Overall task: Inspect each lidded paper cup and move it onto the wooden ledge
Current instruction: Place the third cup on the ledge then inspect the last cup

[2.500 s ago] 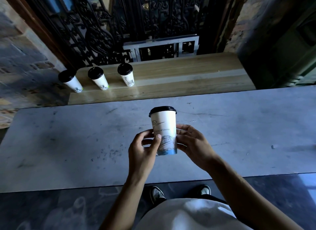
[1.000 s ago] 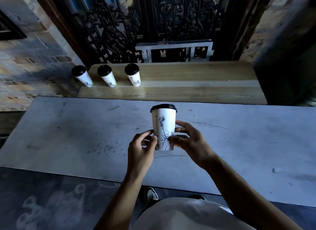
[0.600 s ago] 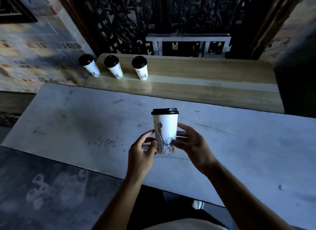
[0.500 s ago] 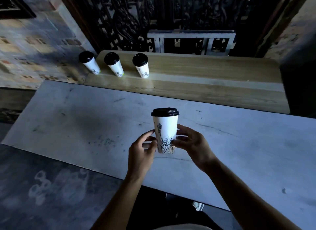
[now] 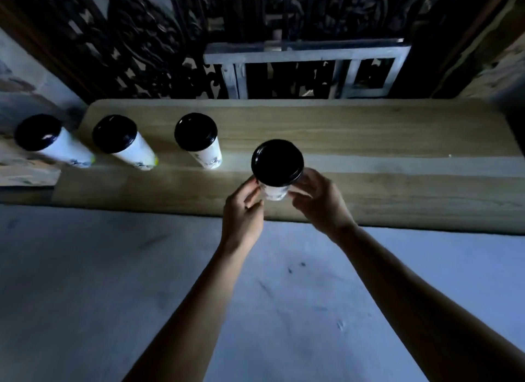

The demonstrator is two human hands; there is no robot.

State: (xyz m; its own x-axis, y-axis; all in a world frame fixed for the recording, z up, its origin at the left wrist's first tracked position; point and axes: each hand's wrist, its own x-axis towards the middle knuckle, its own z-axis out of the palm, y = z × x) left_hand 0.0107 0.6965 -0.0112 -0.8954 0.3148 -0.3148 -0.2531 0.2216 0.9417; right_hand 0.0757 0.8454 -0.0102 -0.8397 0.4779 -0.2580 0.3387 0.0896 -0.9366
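Observation:
A white paper cup with a black lid is upright over the wooden ledge, seen from above. My left hand grips its lower left side and my right hand its lower right side. Whether its base touches the wood is hidden by my fingers. To the left stand three more lidded cups in a row: one nearest the held cup, a second further left, and a third at the far left beside the ledge's end.
A grey stone counter lies in front of the ledge, under my forearms. Dark ornate metal grillwork and a pale metal frame rise directly behind the ledge. The ledge's right part is bare wood.
Both hands have carried the cup forward from above the stone counter to over the ledge, right of the three standing cups. The view has moved forward and now looks down on the lid.

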